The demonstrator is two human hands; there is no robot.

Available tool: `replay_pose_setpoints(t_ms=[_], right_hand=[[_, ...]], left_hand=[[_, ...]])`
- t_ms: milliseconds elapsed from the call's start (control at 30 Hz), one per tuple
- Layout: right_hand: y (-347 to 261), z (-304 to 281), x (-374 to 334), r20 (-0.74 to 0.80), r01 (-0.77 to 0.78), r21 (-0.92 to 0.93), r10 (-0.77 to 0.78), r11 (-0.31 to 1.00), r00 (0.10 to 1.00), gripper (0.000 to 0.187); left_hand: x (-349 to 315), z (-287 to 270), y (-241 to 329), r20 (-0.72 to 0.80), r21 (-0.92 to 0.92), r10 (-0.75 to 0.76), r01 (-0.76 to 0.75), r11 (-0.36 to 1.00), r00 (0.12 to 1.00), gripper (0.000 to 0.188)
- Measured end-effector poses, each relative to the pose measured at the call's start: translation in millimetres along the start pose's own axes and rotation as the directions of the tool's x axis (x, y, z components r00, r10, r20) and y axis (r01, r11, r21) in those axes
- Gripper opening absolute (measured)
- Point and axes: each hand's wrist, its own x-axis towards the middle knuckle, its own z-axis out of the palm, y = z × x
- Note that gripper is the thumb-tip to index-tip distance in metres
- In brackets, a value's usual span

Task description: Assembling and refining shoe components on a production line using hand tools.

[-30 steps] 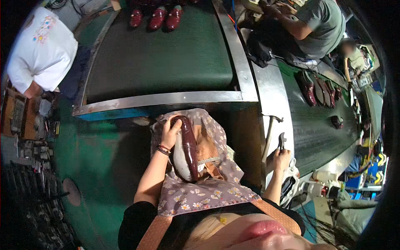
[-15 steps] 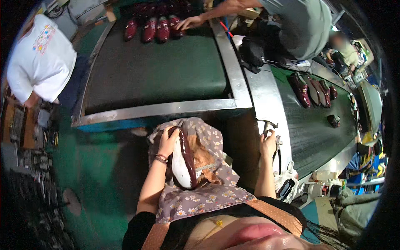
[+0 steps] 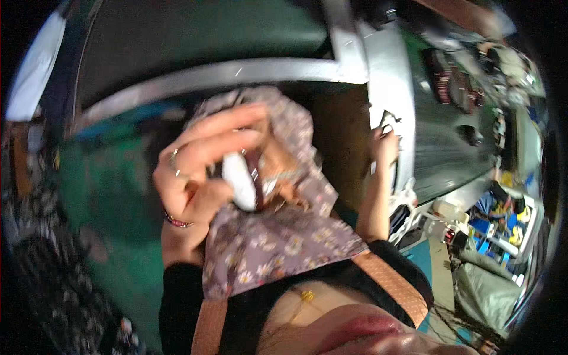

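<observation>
My left hand (image 3: 201, 160) is raised in front of my lap, large and blurred, its fingers stretched and apart with nothing visible between them. Behind its thumb, a dark red glossy shoe (image 3: 258, 180) with a white sole (image 3: 239, 184) lies on my flowered apron (image 3: 266, 251); the hand hides part of it. My right hand (image 3: 384, 145) is at the metal edge of the conveyor on the right, fingers closed around a small dark and white object (image 3: 387, 121) too blurred to name.
A metal frame (image 3: 207, 80) borders the dark green belt ahead. On the right belt (image 3: 441, 160) are several dark red shoes (image 3: 458, 86) and a small dark item (image 3: 470, 135). Tan material (image 3: 278, 157) lies on my apron. Containers and coloured items stand at far right; another person's arm (image 3: 464, 15) is at the top.
My left hand has let go of the shoe and come up toward my head. The shoe stays in my lap. My right hand keeps its grip at the rail. The whole view has tilted and blurred.
</observation>
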Motion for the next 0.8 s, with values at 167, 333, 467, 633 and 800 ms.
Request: replay_pose_setpoints(t_ms=[167,333,467,633,800], right_hand=[[18,20,19,0.057,0.033,0.185,-0.045,0.982,0.997,0.049],[-5,5,1,0.013,0.088,0.172,-0.091,0.981,0.996,0.051],[2,8,1,-0.017,0.138,0.142,-0.137,0.980,0.990,0.052],[23,10,4,-0.012,0.116,0.336,-0.119,0.935,0.993,0.042],[5,4,-14,0.019,0.053,0.515,-0.073,0.856,0.997,0.042]], left_hand=[[2,-14,45,0.094,-0.137,0.239,-0.225,0.965,0.967,0.043],[0,-8,68,0.061,-0.141,0.331,-0.320,0.937,0.942,0.043],[-1,-8,81,0.039,-0.183,0.446,-0.432,0.883,0.894,0.045],[5,-5,96,0.036,-0.275,0.579,-0.549,0.790,0.815,0.051],[-3,13,117,0.003,-0.179,0.693,-0.681,0.710,0.721,0.045]])
